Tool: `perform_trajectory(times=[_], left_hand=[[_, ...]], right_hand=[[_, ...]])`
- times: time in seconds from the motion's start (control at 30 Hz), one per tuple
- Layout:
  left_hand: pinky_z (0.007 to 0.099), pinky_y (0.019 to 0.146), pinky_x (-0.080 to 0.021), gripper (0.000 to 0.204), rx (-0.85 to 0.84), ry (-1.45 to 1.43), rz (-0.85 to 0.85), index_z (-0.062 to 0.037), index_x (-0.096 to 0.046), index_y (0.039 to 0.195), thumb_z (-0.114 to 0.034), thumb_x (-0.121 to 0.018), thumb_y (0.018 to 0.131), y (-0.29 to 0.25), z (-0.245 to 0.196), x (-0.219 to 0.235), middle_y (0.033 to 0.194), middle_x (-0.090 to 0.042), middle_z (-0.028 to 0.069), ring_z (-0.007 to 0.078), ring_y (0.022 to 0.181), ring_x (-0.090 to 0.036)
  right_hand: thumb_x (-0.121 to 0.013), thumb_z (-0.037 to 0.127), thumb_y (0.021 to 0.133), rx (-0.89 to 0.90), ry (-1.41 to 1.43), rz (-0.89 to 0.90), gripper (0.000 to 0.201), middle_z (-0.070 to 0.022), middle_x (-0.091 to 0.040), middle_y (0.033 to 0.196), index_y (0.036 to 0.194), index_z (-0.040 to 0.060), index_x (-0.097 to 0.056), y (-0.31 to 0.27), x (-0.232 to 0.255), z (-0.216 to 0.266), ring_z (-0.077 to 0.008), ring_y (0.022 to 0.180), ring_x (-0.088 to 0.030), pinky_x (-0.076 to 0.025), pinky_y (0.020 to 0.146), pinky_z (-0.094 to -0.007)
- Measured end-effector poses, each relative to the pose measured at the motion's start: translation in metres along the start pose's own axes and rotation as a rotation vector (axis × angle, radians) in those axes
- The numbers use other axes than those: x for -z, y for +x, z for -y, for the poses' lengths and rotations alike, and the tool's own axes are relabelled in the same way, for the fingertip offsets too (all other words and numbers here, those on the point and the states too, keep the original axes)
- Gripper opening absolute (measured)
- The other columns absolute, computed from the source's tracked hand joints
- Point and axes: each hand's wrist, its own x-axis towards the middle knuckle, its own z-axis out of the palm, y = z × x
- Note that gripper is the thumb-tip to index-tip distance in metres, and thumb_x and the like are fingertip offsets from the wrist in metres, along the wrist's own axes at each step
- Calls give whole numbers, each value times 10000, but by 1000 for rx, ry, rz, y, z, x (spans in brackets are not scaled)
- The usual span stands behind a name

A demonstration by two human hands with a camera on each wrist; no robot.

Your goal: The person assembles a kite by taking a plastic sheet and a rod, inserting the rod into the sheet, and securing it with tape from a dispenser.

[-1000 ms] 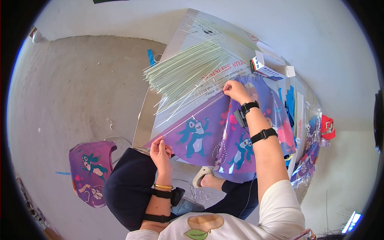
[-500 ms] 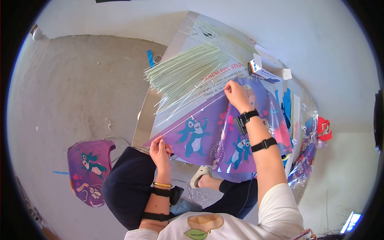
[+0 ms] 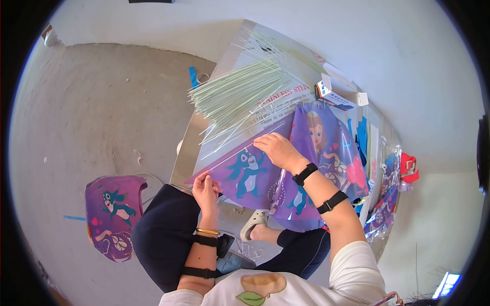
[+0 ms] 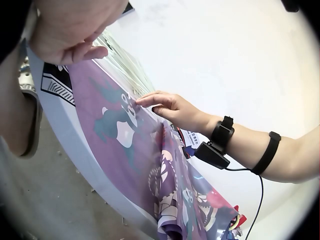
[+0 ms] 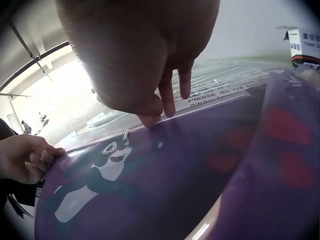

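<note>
A purple plastic sheet (image 3: 245, 178) printed with blue cartoon rabbits lies over the table's near side, its right part in folds. Along its upper slanted edge runs a thin pale strip (image 3: 230, 155). At the sheet's left corner my left hand (image 3: 205, 195) pinches the edge between thumb and forefinger, the other fingers bent. My right hand (image 3: 279, 150) is partway along that edge; its fingertips press down on the strip, with several fingers fairly straight in the right wrist view. A short white piece (image 5: 126, 134) lies near the strip, left of the right fingertips.
A fanned bundle of thin pale rods (image 3: 240, 92) lies behind the sheet on the film-covered table (image 3: 186, 163). An open small box (image 3: 339, 96) stands at the back right, with blue items (image 3: 361, 140) nearby. Another purple printed piece (image 3: 115, 217) is on the left.
My right hand has moved left and down along the sheet's slanted edge, from its upper end towards the middle, uncovering a printed figure. My left hand has stayed at the corner.
</note>
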Motion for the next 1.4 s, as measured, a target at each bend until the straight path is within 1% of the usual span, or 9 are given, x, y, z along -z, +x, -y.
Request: perform_trajectory(times=[0.37, 0.57, 0.67, 0.77, 0.87, 0.93, 1.07, 1.23, 1.4], left_hand=[[176, 400, -344, 153, 32, -12, -7, -36, -592, 1086, -146, -549, 988, 2, 0, 1, 710, -648, 73, 73, 457, -548], [174, 399, -342, 149, 30, -19, 2, -38, -593, 1084, -144, -546, 989, 1, -1, 1, 714, -651, 75, 72, 459, -551], [174, 399, -343, 147, 32, -11, -1, -39, -591, 1082, -144, -544, 989, 1, -1, 0, 714, -651, 76, 72, 458, -551], [175, 398, -345, 145, 24, -9, -2, -41, -585, 1086, -142, -547, 989, 3, 1, 3, 717, -653, 76, 74, 458, -553], [179, 401, -355, 146, 20, -37, 12, -38, -574, 1093, -134, -557, 984, 2, 2, 2, 724, -659, 76, 83, 457, -556], [181, 396, -369, 155, 19, -35, 5, -32, -579, 1096, -139, -552, 987, 1, 2, 1, 722, -660, 85, 78, 459, -554], [183, 391, -385, 170, 9, -11, 6, -17, -578, 1103, -140, -544, 991, 2, 2, 1, 733, -666, 100, 77, 465, -560], [183, 392, -384, 180, 19, 16, 21, -10, -571, 1116, -136, -539, 991, 2, 0, 3, 756, -678, 114, 91, 475, -582], [183, 395, -385, 189, 25, 17, 37, -11, -566, 1130, -137, -531, 993, 2, 0, 4, 766, -681, 117, 98, 485, -593]], right_hand=[[-554, 36, 823, 2, -42, 21, 379, -52, -623, 1264, 1192, 74, -629, -15, 11, -30, -230, 1126, -591, -434, 1014, -366], [-508, 35, 854, -180, -34, -19, 344, -54, -632, 1262, 1152, 96, -670, -37, 17, -87, -243, 1207, -556, -405, 1044, -379], [-512, 46, 864, -347, -171, -47, 300, -52, -655, 1212, 1098, 98, -693, -44, 14, -103, -263, 1209, -548, -391, 1053, -408], [-528, 47, 831, -361, -122, -130, 282, -71, -667, 1163, 1056, 82, -694, -30, 20, -80, -268, 1186, -559, -406, 1030, -409], [-534, 23, 760, -178, -9, -149, 286, -98, -674, 1103, 997, 56, -691, -9, 20, -24, -263, 1153, -575, -429, 979, -412], [-550, 26, 769, -88, 83, -126, 278, -82, -667, 1111, 1007, 63, -690, -2, 9, 15, -262, 1156, -571, -424, 987, -411], [-584, 25, 781, -34, 180, -71, 310, -69, -647, 1162, 1079, 60, -667, 10, -3, 68, -251, 1180, -559, -419, 1010, -405], [-569, 31, 811, 26, 94, -74, 350, -70, -617, 1235, 1152, 65, -644, 22, -11, 90, -246, 1210, -542, -399, 1050, -403], [-569, 12, 789, 41, 46, -2, 429, -67, -588, 1287, 1213, 62, -608, 25, -24, 91, -239, 1219, -537, -390, 1063, -408]])
